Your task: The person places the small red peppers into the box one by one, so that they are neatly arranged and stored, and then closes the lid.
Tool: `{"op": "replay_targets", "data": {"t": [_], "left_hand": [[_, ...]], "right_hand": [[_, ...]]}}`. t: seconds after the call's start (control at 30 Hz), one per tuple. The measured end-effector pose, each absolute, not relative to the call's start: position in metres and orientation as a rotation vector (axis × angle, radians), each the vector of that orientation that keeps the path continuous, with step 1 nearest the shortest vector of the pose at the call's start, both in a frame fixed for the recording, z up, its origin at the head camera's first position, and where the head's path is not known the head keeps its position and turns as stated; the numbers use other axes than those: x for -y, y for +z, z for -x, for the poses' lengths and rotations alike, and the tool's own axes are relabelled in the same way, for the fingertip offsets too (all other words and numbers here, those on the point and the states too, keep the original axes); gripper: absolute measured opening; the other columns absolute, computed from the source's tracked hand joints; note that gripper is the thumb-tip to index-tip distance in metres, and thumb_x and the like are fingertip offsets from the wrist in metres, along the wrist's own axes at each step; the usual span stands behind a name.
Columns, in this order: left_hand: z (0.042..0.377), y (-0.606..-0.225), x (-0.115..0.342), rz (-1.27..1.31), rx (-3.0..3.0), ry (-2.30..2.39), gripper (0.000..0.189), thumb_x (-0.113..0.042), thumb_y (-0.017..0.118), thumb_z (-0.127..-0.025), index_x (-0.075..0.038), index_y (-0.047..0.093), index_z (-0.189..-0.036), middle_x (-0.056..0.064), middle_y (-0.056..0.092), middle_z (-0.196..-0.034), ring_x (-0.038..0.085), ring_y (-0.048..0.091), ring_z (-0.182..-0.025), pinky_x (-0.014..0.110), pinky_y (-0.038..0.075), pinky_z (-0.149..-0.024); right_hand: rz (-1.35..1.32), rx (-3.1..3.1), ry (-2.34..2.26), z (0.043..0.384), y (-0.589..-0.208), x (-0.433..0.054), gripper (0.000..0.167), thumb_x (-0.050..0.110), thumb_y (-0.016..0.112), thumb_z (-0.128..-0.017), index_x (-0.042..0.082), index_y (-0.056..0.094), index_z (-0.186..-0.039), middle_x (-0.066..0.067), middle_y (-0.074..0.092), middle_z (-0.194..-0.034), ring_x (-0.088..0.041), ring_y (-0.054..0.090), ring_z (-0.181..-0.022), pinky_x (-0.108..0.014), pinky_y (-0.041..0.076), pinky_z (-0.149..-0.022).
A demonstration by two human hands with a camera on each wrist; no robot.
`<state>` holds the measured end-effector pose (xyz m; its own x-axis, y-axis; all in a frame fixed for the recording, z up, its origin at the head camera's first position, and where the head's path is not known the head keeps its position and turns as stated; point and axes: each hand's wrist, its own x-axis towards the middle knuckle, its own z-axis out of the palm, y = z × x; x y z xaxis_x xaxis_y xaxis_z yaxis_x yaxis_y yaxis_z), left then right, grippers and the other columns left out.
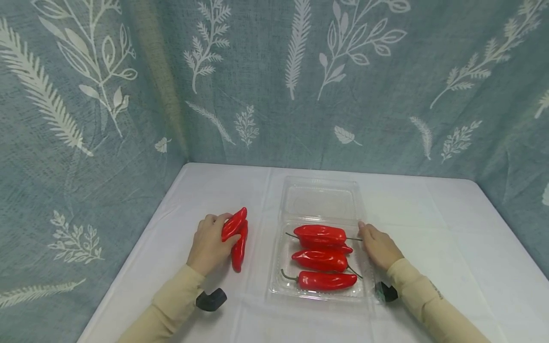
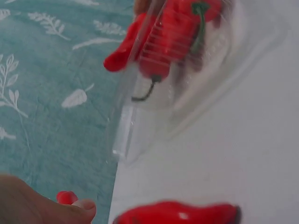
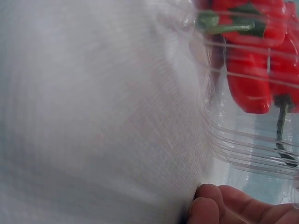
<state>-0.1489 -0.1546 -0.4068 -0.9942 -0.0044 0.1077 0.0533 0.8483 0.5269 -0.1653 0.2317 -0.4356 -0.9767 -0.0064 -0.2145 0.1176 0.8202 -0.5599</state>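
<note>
In the head view my left hand (image 1: 210, 243) grips a red chili pepper (image 1: 233, 224), fingers over its far side and thumb on the near side. A second red pepper (image 1: 240, 252) lies on the table against it, under the thumb. Right of them is a clear plastic clamshell box (image 1: 276, 281), its lid (image 1: 319, 200) folded back. Several red peppers (image 1: 327, 281) with green stems lie crosswise in its base. My right hand (image 1: 379, 245) rests on the table at the box's right side, fingertips right at its edge; the right wrist view shows the fingers (image 3: 243, 203) beside the ridged wall.
A white cloth (image 1: 429, 228) covers the table. Blue-green curtains (image 1: 257, 119) with white leaf prints stand behind it and at the left. Dark wrist-worn pieces (image 1: 211, 300) show below both hands.
</note>
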Motion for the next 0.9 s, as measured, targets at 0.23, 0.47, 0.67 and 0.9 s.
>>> {"op": "replay_targets", "data": {"t": [0.23, 0.47, 0.67, 0.9], "left_hand": [[0.153, -0.397, 0.13, 0.121, 2.868, -0.848, 0.062, -0.022, 0.079, -0.077, -0.005, 0.052, -0.13, 0.017, 0.053, -0.113, 0.032, 0.05, -0.104, 0.047, 0.053, -0.078], [0.156, -0.385, 0.101, 0.235, 2.839, -0.87, 0.057, -0.021, 0.078, -0.078, -0.009, 0.055, -0.129, 0.013, 0.054, -0.111, 0.028, 0.05, -0.102, 0.043, 0.047, -0.079], [0.156, -0.377, 0.078, 0.342, 2.81, -0.82, 0.055, -0.022, 0.08, -0.076, -0.013, 0.058, -0.126, 0.01, 0.056, -0.11, 0.026, 0.051, -0.1, 0.041, 0.049, -0.079], [0.15, -0.376, 0.054, 0.54, 2.797, -0.811, 0.059, -0.024, 0.082, -0.073, -0.013, 0.057, -0.125, 0.008, 0.057, -0.111, 0.023, 0.052, -0.101, 0.038, 0.048, -0.079]], "right_hand": [[-0.077, -2.804, -0.88, 0.166, -0.436, -0.232, 0.07, 0.055, 0.013, -0.1, 0.003, 0.055, -0.119, -0.011, 0.062, -0.094, -0.027, 0.056, -0.091, -0.049, 0.046, -0.088], [-0.075, -2.812, -0.885, 0.167, -0.437, -0.233, 0.069, 0.054, 0.014, -0.1, 0.004, 0.056, -0.119, -0.013, 0.063, -0.1, -0.029, 0.057, -0.095, -0.05, 0.045, -0.091], [-0.082, -2.806, -0.883, 0.167, -0.437, -0.234, 0.069, 0.055, 0.013, -0.099, 0.004, 0.055, -0.119, -0.012, 0.062, -0.099, -0.028, 0.057, -0.093, -0.05, 0.046, -0.089], [-0.074, -2.808, -0.896, 0.167, -0.438, -0.233, 0.068, 0.055, 0.014, -0.1, 0.004, 0.056, -0.118, -0.013, 0.062, -0.101, -0.028, 0.057, -0.095, -0.049, 0.045, -0.089]]}}
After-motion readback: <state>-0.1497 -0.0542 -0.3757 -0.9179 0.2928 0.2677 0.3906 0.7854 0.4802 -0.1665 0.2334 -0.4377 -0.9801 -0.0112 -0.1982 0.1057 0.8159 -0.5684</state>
